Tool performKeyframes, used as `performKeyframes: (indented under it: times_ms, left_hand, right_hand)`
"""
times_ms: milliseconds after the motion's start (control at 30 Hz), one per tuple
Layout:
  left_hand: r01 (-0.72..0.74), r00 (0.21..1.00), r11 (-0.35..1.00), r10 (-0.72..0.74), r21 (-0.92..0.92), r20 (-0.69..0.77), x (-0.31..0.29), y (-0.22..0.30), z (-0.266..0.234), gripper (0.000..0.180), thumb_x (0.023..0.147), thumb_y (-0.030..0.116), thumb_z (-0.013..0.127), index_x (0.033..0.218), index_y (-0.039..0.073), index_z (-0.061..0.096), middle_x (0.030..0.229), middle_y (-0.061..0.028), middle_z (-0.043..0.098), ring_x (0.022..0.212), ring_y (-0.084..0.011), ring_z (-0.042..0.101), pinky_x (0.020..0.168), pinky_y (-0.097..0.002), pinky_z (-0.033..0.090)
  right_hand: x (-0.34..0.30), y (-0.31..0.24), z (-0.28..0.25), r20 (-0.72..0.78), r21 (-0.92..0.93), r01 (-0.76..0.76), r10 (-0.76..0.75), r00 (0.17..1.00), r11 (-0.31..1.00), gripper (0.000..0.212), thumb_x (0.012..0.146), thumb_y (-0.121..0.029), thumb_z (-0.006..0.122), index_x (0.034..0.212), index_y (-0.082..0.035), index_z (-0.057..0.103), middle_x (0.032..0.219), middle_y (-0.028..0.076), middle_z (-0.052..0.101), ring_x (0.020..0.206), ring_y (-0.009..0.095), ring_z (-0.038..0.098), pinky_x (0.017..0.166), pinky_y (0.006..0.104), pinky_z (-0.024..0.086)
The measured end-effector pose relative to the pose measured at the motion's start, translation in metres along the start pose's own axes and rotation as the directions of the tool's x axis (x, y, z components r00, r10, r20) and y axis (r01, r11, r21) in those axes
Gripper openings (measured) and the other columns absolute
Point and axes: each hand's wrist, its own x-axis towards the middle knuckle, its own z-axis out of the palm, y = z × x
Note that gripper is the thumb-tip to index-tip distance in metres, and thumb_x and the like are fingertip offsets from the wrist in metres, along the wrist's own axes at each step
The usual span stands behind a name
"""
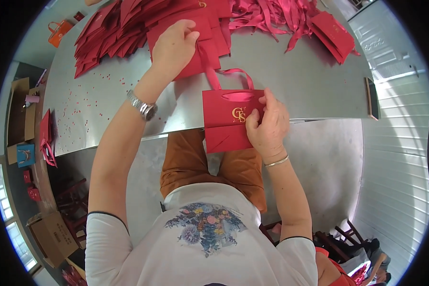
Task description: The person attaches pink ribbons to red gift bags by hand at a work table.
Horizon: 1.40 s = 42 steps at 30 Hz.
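Observation:
A small red paper gift bag (228, 138) with gold lettering is held flat at the table's near edge, its lower part overhanging. My right hand (269, 125) grips its right side, thumb on the front and fingers toward the upper corner. Pink ribbon (238, 71) loops above the bag's mouth, and a strip of the same ribbon crosses the front just under the top. Another length runs up and left to my left hand (174, 47), whose fingers are pinched together at its end. Beneath that hand lie flat red bags (186, 71); its fingertips are partly hidden.
The grey metal table (295, 90) carries a heap of red bags (112, 38) at far left, tangled pink ribbons (271, 16) at far centre, and a stack of bags (333, 35) at far right. Red specks dot its left side. A dark-faced flat object (372, 97) sits on the right edge.

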Motion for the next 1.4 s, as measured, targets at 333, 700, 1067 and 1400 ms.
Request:
performKeyframes:
  times_ms: [333, 700, 1067, 1400]
  left_hand:
    - [-0.584, 0.793, 0.812, 0.568, 0.01, 0.221, -0.1, 0.065, -0.008, 0.02, 0.075, 0.011, 0.073, 0.094, 0.006, 0.067, 0.09, -0.0072, 0.064, 0.077, -0.0287, 0.057, 0.072, -0.0403, 0.047]
    - [-0.179, 0.878, 0.974, 0.223, -0.141, 0.423, -0.09, 0.066, -0.007, 0.012, 0.078, 0.012, 0.073, 0.08, 0.003, 0.065, 0.085, -0.01, 0.064, 0.087, -0.0306, 0.059, 0.078, -0.0401, 0.048]
    - [-0.279, 0.886, 0.917, 0.36, -0.284, 0.293, -0.107, 0.063, -0.004, 0.013, 0.08, 0.006, 0.071, 0.082, 0.001, 0.059, 0.081, -0.0119, 0.059, 0.079, -0.0295, 0.058, 0.071, -0.0377, 0.047]
    - [-0.183, 0.917, 0.935, 0.274, -0.305, 0.291, -0.117, 0.052, -0.001, 0.013, 0.083, 0.006, 0.069, 0.084, 0.0, 0.057, 0.079, -0.0133, 0.06, 0.07, -0.0289, 0.058, 0.063, -0.0354, 0.047]
  right_hand:
    - [-0.009, 0.006, 0.005, -0.151, -0.042, 0.104, -0.109, 0.983, 0.994, 0.055, 0.069, -0.002, 0.065, 0.123, -0.001, 0.054, 0.101, 0.012, 0.062, 0.083, 0.028, 0.059, 0.073, 0.0401, 0.045]
    - [0.008, -0.001, -0.011, -0.025, 0.383, -0.232, 0.261, 0.965, 0.894, 0.031, 0.083, -0.01, 0.065, 0.112, 0.0, 0.06, 0.093, 0.013, 0.062, 0.078, 0.03, 0.058, 0.072, 0.0387, 0.048]
    - [0.088, 0.021, -0.035, 0.727, 0.414, -0.725, 0.279, 0.627, 0.55, 0.026, 0.093, -0.024, 0.062, 0.091, 0.001, 0.067, 0.079, 0.001, 0.064, 0.073, 0.007, 0.054, 0.067, 0.0274, 0.046]
    - [0.068, 0.002, -0.007, 0.444, 0.327, -0.659, 0.505, 0.74, 0.677, 0.029, 0.094, -0.023, 0.06, 0.091, 0.005, 0.065, 0.074, 0.005, 0.065, 0.07, 0.012, 0.056, 0.068, 0.0278, 0.046]
